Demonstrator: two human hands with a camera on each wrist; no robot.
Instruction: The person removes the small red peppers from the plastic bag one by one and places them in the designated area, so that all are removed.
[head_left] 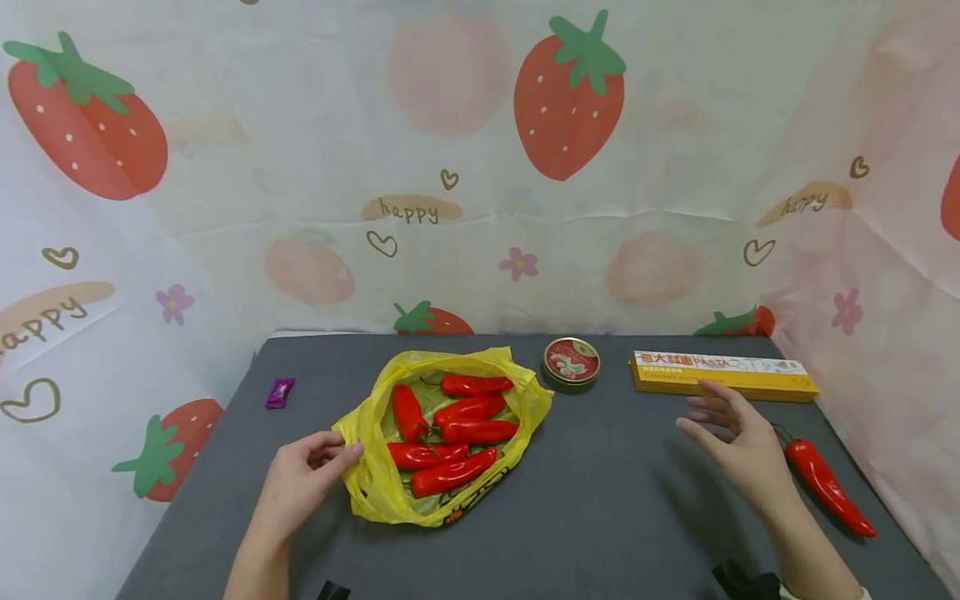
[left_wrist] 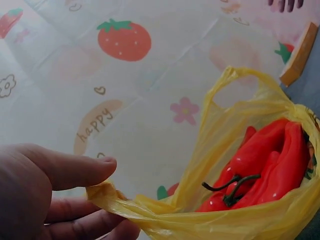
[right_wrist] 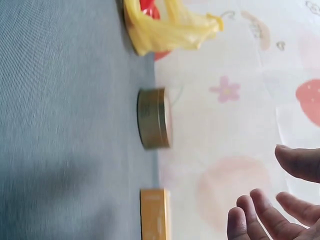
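Observation:
A yellow plastic bag (head_left: 364, 487) lies with its mouth spread, several red chili peppers (head_left: 450, 477) inside it. At its left edge my left hand (head_left: 303, 475) pinches the bag's rim; the left wrist view shows a gathered bit of yellow plastic (left_wrist: 107, 195) between thumb and fingers. My right hand (head_left: 738, 450) hovers over the right side of the table, fingers loosely spread and holding nothing. Close by it, a single red chili pepper (head_left: 828, 487) with a green stem rests near the table's right edge.
Behind the right hand sits a yellow pasta box (head_left: 720, 383). A round tin (head_left: 572, 364) with a red lid stands right of the bag. One small purple wrapped candy (head_left: 280, 393) is at the left of the grey table (head_left: 585, 517). Strawberry-print cloth (head_left: 330, 150) hangs around.

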